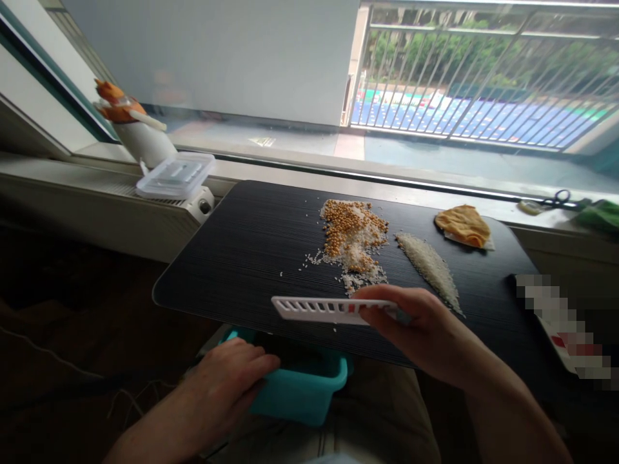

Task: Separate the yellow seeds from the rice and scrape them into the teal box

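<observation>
My right hand (pixel 418 325) pinches one end of a white slotted plastic piece (pixel 314 314), held nearly edge-on over the front of the dark table (pixel 232 258). Just beyond it lies a loose heap of yellow beans and rice (pixel 353 235), with stray grains scattered around. A separate long pile of white rice (pixel 428 267) lies to the right of that heap. Below the table's front edge, my left hand (pixel 236 370) is closed over the left rim of a teal plastic bin (pixel 294 394). The bin's inside is dark, and its contents cannot be made out.
A folded tan cloth (pixel 463 225) lies at the table's back right, and a phone-like object (pixel 561 328), partly pixelated, at its right side. A clear lidded box (pixel 176 175) sits on the radiator at left. Scissors (pixel 556 199) rest on the windowsill.
</observation>
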The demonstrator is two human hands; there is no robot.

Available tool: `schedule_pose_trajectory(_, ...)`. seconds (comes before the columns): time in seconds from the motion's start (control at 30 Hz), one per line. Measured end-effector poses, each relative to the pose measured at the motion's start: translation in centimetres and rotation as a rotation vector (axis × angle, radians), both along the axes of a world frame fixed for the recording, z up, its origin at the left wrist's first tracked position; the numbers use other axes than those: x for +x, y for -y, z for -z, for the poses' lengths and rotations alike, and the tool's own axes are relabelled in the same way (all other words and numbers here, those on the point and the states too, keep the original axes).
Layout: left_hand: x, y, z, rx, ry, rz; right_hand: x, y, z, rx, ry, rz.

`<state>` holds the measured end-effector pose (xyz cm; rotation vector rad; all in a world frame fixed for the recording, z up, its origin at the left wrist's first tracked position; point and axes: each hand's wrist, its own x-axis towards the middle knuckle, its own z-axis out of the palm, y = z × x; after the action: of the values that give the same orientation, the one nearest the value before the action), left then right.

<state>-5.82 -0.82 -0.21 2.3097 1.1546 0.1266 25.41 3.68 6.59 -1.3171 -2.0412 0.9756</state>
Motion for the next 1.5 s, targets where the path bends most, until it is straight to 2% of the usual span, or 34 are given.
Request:
schedule_pose_trajectory(0.07, 0.3, 0.0, -0.5, -0.031, -0.01, 0.006, 0.5, 0.7, -0.3, -0.041, 0.013, -0.039)
schedule_pose_trajectory(0.1, 0.5, 0.1, -0.7, -0.041, -0.021, 0.013, 1.1, 1.1, -0.3, -0.032, 0.014, -0.014)
schedule_pose_trajectory(0.3, 2.7, 0.2, -1.6, 0.027, 0.018, 0.096, 6.5, 3.0, 1.0, 0.179, 0.039, 0.487)
schedule_pose_trajectory(0.4, 4.0, 0.3, -1.6, 0.01, 0.05, 0.136, 8.4, 3.1, 1.9, 0.16, 0.029, 0.573)
schedule_pose_trajectory(0.6, 5.9, 0.6, -1.8, -0.032, 0.06, 0.181, 9.3, 2.8, 2.3, 0.091, -0.062, 0.566)
schedule_pose_trajectory(0.77, 6.2, 0.5, -2.0, -0.072, 0.024, 0.199, 9.3, 3.0, 2.1, 0.052, -0.132, 0.528)
schedule_pose_trajectory(0.97, 6.1, 0.4, -1.8, -0.094, 0.026, 0.197, 8.9, 2.1, 2.5, 0.047, -0.243, 0.561)
schedule_pose_trajectory(1.1, 6.1, 0.4, -1.7, -0.099, 0.021, 0.198, 9.2, 1.6, 2.9, 0.027, -0.203, 0.512)
schedule_pose_trajectory(1.23, 6.2, 0.1, -1.7, -0.132, -0.006, 0.186, 9.2, 2.1, 2.3, 0.005, -0.194, 0.482)
schedule_pose_trajectory(1.37, 6.2, -0.1, -1.7, -0.153, -0.016, 0.188, 9.3, 2.6, 1.8, 0.036, -0.128, 0.493)
schedule_pose_trajectory(1.5, 6.3, -0.1, -1.8, -0.139, -0.008, 0.196, 9.8, 3.2, 2.2, -0.015, -0.147, 0.521)
